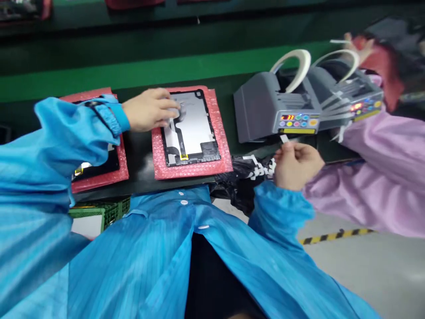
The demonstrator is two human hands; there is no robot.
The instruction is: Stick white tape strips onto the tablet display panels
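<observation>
We are working over a panel (pixel 195 126) that is lying on pink wrap (pixel 226 157) on the dark surface (pixel 141 155). We are holding our left hand (pixel 154 110) over the panel's upper left part, fingers curving down; we cannot tell whether they are gripping anything. Right of the panel, our right hand (pixel 297 166) is pinching a white strip (pixel 284 139), just in front of a dispenser (pixel 254 110). Left of the panel, a second panel (pixel 112 164) is lying partly under our sleeve (pixel 76 128). Far right of the panel, a co-worker's pink sleeve (pixel 381 137) is showing.
</observation>
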